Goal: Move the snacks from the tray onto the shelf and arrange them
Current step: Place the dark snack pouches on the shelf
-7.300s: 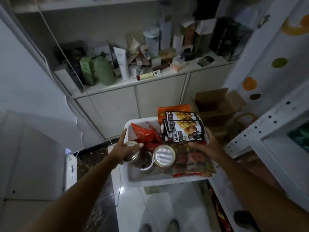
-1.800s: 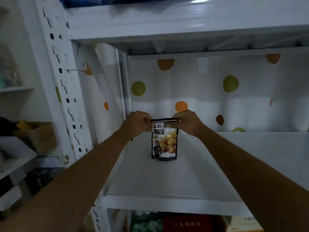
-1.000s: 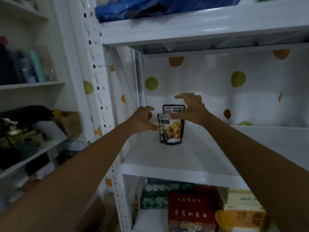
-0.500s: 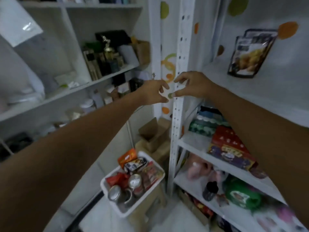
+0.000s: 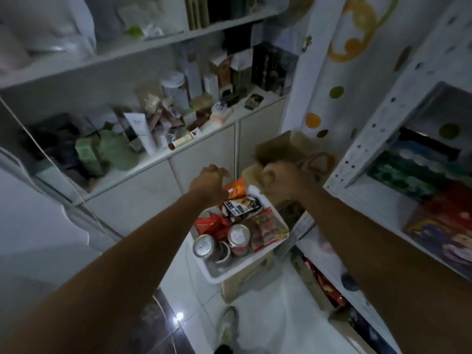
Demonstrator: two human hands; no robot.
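The white tray (image 5: 231, 275) sits low in front of me on a stool. It holds an orange packet (image 5: 236, 189), a black-and-white pouch (image 5: 241, 206), a red packet (image 5: 209, 223), two silver-lidded cans (image 5: 204, 247) (image 5: 238, 236) and a clear bag of red snacks (image 5: 268, 229). My left hand (image 5: 210, 183) hovers above the tray's far left corner, empty, with its fingers loosely spread. My right hand (image 5: 281, 180) hangs above the far right corner, curled into a fist with nothing in it. The white metal rack (image 5: 357, 139) stands at the right; the shelf with the placed pouches is out of view.
A cluttered cabinet counter (image 5: 153, 159) runs along the left and back. An open cardboard box (image 5: 278, 146) sits behind the tray. The rack's lower shelves hold coloured boxes (image 5: 439, 221). My shoe (image 5: 227, 325) is on the white tiled floor beneath.
I set the pouches upright on the rack shelf and let go. My view has swung down to the tray, and both empty hands have dropped toward it.
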